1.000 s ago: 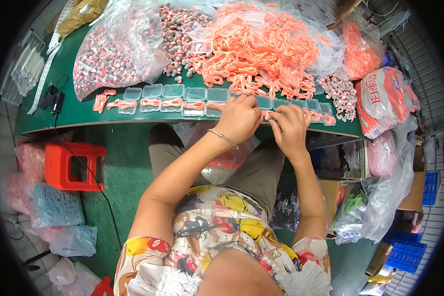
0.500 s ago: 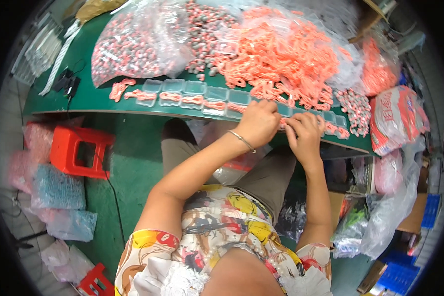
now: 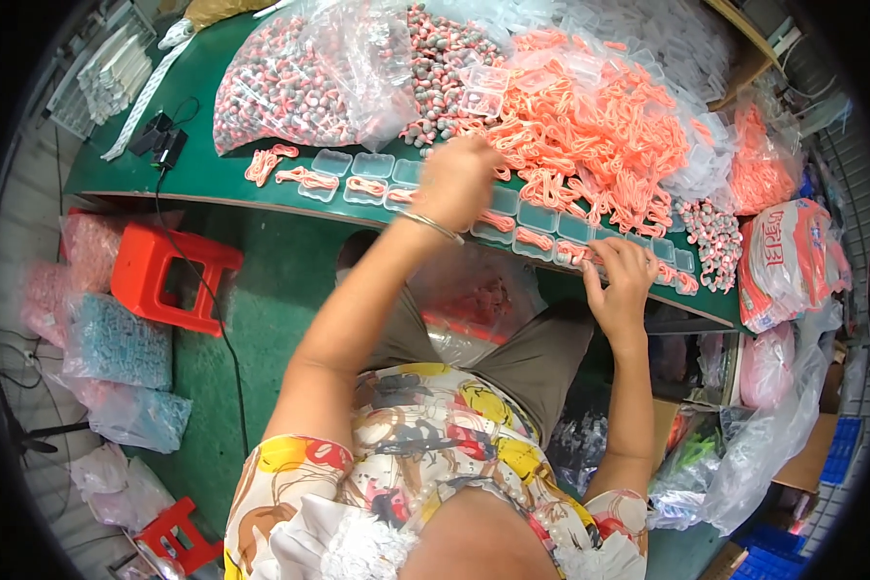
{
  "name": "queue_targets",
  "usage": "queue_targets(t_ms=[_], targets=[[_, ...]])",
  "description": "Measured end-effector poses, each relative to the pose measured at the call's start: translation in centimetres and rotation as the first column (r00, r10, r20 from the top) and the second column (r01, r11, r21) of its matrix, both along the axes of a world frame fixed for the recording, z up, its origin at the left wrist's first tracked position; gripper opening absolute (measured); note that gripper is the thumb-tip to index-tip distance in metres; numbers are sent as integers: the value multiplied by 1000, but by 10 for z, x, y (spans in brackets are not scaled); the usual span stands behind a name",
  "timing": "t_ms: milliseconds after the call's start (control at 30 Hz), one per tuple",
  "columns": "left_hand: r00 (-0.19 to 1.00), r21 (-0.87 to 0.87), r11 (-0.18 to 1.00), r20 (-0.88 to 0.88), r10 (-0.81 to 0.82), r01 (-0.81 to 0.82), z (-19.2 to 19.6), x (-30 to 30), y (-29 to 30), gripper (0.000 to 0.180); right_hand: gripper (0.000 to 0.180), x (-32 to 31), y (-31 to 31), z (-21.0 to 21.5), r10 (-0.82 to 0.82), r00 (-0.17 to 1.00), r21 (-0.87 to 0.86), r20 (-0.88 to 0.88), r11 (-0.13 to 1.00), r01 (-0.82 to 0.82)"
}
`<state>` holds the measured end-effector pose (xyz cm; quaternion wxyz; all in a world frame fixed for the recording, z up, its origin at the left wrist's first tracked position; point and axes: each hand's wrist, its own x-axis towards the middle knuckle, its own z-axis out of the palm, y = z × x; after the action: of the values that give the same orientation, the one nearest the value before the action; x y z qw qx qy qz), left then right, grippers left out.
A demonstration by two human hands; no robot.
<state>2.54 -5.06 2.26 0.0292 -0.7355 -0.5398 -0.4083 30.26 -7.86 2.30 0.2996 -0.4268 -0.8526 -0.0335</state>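
My left hand (image 3: 459, 184) is raised over the row of small clear lidded boxes (image 3: 380, 166), at the near edge of the loose grey-and-pink small round pieces (image 3: 435, 82). Its back faces me and its fingertips are hidden. Toward the right end of the row, my right hand (image 3: 623, 282) has bent fingers and thumb at the edge of a small clear box (image 3: 568, 253). Coiled coral cords (image 3: 498, 221) lie in several of the boxes, whose lids stand open. Behind them is a big heap of coral cords (image 3: 599, 135).
A clear bag of grey-and-pink pieces (image 3: 280, 101) stands at the back left. More pieces (image 3: 713, 237) lie near a red-and-white sack (image 3: 788, 256) at the right. Clear empty boxes (image 3: 638, 34) pile up at the back. A red stool (image 3: 174, 275) is on the floor, left.
My left hand has left the box beside my right hand and moved left and back toward the loose pieces. My right hand stays at the row. The view has shifted slightly.
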Motion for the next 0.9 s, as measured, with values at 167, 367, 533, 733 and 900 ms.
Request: queue_targets(t_ms=[167, 367, 533, 733, 900], targets=[[951, -264, 940, -277, 140, -215, -5, -65, 24, 14, 15, 19, 0, 2, -41, 998, -9, -50, 999, 41], [920, -395, 885, -383, 85, -247, -8, -81, 34, 7, 10, 49, 9, 1, -97, 980, -15, -176, 995, 96], [997, -390, 918, -24, 69, -72, -2, -83, 29, 15, 9, 112, 42, 1, -246, 909, 9, -336, 964, 265], [765, -361, 857, 641, -59, 368, 2, -60, 11, 15, 13, 180, 90, -21, -517, 815, -117, -262, 855, 504], [521, -327, 798, 853, 18, 507, 3, -28, -16, 18, 17, 189, 123, -31, -593, 805, -101, -31, 803, 588]])
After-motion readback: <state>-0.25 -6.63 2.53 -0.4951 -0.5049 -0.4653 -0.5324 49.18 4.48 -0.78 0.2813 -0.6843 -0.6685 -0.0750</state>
